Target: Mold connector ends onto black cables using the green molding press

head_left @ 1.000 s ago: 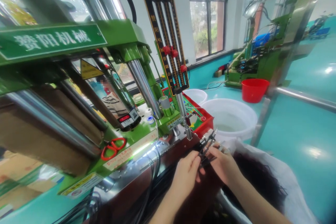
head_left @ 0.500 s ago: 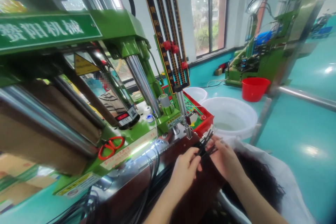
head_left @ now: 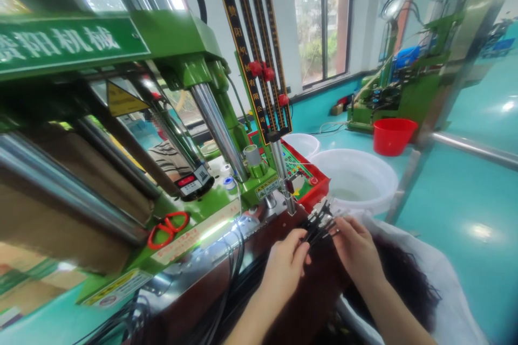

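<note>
- Tall green metal machine (head_left: 178, 35), its base bordering the dark red-brown surface (head_left: 319, 285), which shows between the forearms
- White sack (head_left: 449, 269), rim beside the right forearm
- Left hand (head_left: 289, 256), gripping a thin black cable bundle (head_left: 313, 230) above the surface
- Right hand (head_left: 356, 242) at its pale tips — whether pinching, I cannot tell

Two bare arms enter from the bottom edge, right of centre. The left forearm (head_left: 254, 310) is smooth and plain, tapering from the frame's edge to a slim, bare wrist (head_left: 272, 287). The left hand (head_left: 285, 257) is ungloved, its back smooth and rounded. The right forearm (head_left: 399, 310), nearer the lower right corner, has the same even taper and bare surface. The right hand (head_left: 358, 242) is also uncovered, with slender fingers (head_left: 353, 224); the nails are too blurred to make out.
</note>
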`<state>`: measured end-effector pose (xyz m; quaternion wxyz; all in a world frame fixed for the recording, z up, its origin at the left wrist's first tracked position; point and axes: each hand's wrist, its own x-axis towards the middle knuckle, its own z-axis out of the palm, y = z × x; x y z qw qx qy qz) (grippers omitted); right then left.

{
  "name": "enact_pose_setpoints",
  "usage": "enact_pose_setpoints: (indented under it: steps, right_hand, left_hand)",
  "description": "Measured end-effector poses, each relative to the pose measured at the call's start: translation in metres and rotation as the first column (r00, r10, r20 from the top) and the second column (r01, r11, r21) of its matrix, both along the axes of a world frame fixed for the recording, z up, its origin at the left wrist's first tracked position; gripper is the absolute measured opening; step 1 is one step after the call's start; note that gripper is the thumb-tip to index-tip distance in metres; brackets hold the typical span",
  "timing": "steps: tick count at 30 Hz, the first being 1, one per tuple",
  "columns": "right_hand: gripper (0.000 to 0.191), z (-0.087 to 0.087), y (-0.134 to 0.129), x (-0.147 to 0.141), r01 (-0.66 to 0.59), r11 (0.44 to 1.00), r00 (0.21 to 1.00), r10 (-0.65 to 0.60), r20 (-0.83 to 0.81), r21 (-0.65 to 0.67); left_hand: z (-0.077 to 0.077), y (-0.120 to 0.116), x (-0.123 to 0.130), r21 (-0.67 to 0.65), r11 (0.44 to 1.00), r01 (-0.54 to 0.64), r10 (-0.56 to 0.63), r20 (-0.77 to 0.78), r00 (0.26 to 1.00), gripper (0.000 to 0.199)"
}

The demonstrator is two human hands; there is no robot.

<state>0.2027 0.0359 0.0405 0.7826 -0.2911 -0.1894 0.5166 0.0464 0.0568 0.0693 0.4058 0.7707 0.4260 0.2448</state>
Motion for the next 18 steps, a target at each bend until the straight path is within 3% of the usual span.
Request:
enact_pose_setpoints:
  steps: [6, 10, 13, 18]
  right_hand:
    - [0.013, -0.012, 0.000, -0.006, -0.229, 0.970, 0.973, 0.230, -0.007, 0.083]
    - [0.020, -0.016, -0.002, -0.006, -0.163, 0.985, 0.957, 0.171, 0.235, -0.053]
    - [0.032, -0.011, -0.003, 0.003, -0.155, 0.980, 0.898, 0.193, 0.396, -0.128]
    - [0.041, -0.007, -0.007, 0.017, -0.204, 0.955, 0.844, 0.283, 0.455, -0.215]
  left_hand:
    - [-0.006, 0.000, 0.001, 0.050, 0.998, -0.026, 0.026, 0.011, 1.000, 0.024]
    - [-0.012, 0.000, 0.004, 0.053, 0.998, -0.021, 0.020, 0.015, 1.000, 0.023]
    - [-0.013, 0.001, 0.004, 0.018, 1.000, -0.024, 0.024, 0.017, 1.000, 0.023]
    - [-0.011, -0.001, 0.003, -0.016, 0.999, -0.051, 0.051, 0.026, 0.998, 0.024]
